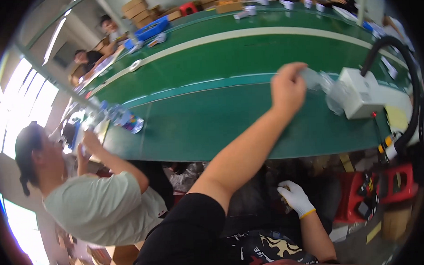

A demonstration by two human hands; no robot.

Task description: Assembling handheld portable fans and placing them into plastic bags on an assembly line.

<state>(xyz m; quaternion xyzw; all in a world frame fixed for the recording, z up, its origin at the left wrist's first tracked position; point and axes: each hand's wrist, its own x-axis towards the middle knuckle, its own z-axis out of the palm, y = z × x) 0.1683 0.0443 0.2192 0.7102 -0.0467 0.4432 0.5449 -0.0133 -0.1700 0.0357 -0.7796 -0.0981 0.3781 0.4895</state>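
Note:
My left hand (287, 88), bare, reaches across the green bench (193, 126) with its fingers curled together. A crumpled clear plastic bag (316, 80) meets its fingertips and appears pinched in them. More clear plastic (336, 99) bunches against a white box-shaped device (360, 93) with a small red light. Low down over my lap, my right hand (297, 198) wears a white knit glove with a yellow cuff. Its fingers close around a small, dark, brownish-metallic thing (285, 203), mostly hidden by the glove.
A thick black hose (413, 78) arches beside the device. Red stools (396, 184) stand below the bench at right. On my left a co-worker in a pale shirt (102, 208) sits near a water bottle (127, 120). A green conveyor belt (218, 55) runs beyond, with more people.

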